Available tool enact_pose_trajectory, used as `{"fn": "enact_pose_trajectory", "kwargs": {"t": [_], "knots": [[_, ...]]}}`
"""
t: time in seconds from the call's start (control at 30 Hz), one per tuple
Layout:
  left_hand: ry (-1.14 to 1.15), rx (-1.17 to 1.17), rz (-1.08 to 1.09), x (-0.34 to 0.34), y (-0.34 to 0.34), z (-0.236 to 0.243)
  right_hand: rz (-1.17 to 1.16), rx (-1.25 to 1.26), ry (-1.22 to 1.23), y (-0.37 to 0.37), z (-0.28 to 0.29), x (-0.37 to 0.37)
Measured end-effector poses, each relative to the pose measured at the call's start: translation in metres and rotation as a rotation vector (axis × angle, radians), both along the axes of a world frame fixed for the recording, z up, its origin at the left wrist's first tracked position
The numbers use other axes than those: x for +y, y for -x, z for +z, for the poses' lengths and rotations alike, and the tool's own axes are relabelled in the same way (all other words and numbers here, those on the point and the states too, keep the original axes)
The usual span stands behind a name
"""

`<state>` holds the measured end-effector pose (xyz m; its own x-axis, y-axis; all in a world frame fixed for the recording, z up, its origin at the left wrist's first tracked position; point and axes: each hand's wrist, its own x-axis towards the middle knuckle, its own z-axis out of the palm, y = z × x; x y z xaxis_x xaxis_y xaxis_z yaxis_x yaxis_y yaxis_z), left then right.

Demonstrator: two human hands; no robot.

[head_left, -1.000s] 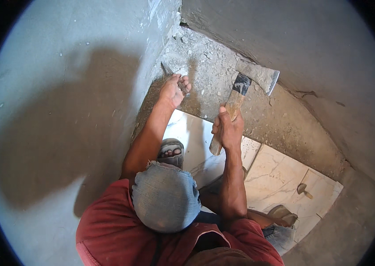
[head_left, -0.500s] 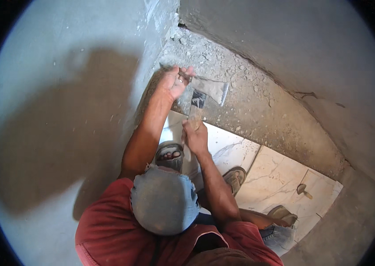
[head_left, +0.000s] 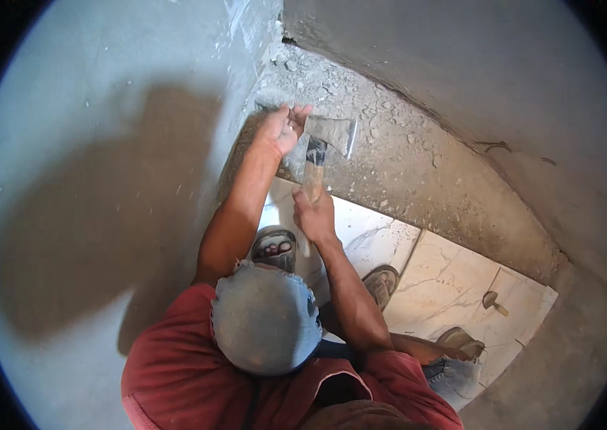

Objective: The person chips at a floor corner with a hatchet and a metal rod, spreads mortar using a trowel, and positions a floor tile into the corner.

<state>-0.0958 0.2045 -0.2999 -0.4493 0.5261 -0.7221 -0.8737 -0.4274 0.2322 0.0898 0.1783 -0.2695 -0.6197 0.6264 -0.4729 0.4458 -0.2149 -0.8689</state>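
Note:
My right hand (head_left: pixel 315 215) is wrapped round the wooden handle of a hatchet (head_left: pixel 330 132). Its broad metal head points to the right, with its back end close to the fingers of my left hand (head_left: pixel 282 131). That hand is closed round a dark, thin metal chisel (head_left: pixel 266 105), mostly hidden by the fingers; one end shows to the left, against grey rubble by the wall. Whether hatchet and chisel touch, I cannot tell.
Broken mortar and grit (head_left: pixel 361 107) cover the strip of floor between the left wall (head_left: pixel 102 143) and right wall (head_left: pixel 475 64). Marbled white tiles (head_left: pixel 439 276) lie nearer me, bearing a small wooden-handled tool (head_left: pixel 493 302). A sandalled foot (head_left: pixel 274 247) rests on the tiles.
The hatchet head has shifted slightly left and up, and its blade has turned a little. My left hand stays in nearly the same place, still holding the chisel.

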Motion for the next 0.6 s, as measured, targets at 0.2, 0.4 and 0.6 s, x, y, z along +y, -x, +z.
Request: {"fn": "enact_pose_trajectory", "kwargs": {"t": [0.2, 0.4, 0.6], "knots": [[0.031, 0.064, -0.040, -0.007, 0.001, 0.019, -0.421, 0.340, -0.140, -0.009, 0.126, 0.055], [0.013, 0.021, -0.058, 0.004, -0.003, 0.024, -0.150, 0.149, -1.095, -0.020, 0.024, 0.024], [-0.002, 0.055, -0.120, -0.021, 0.001, 0.002, -0.179, 0.132, 0.085, 0.002, 0.082, 0.028]]}}
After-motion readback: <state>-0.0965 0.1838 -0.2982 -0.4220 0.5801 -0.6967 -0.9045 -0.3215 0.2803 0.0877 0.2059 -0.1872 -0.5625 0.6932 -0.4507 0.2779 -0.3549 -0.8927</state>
